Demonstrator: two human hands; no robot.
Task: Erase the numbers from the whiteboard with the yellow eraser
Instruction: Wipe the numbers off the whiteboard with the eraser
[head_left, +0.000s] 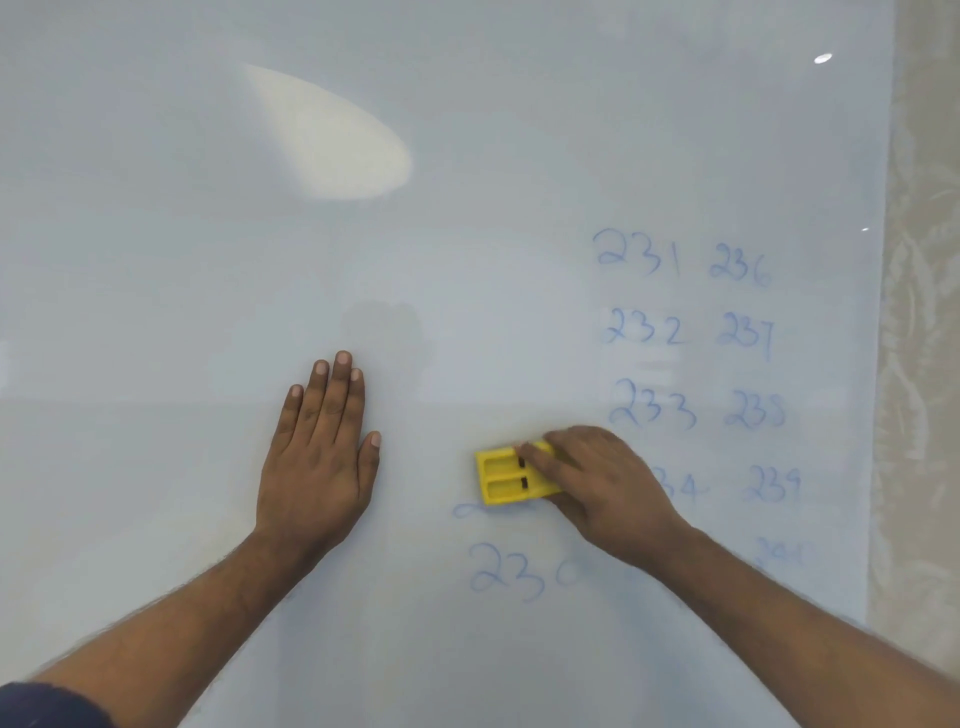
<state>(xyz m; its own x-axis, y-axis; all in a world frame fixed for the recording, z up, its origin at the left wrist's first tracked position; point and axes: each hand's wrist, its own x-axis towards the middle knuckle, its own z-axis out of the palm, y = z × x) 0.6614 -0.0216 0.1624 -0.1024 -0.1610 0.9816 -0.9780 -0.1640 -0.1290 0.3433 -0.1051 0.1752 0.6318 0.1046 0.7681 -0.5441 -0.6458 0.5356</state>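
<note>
A white whiteboard (415, 260) fills the view. Blue handwritten numbers (685, 332) run in two columns at the right, from 231 and 236 downward, and a "230" (514, 571) is written lower in the middle. My right hand (602, 483) grips the yellow eraser (506, 475) and holds it against the board, over a partly wiped number whose smeared stroke shows just below it. The hand covers part of "234". My left hand (317, 457) lies flat on the board with straight fingers, to the left of the eraser.
The board's right edge (883, 364) meets a pale patterned wall (924, 364). A bright light reflection (332, 140) lies on the upper left of the board.
</note>
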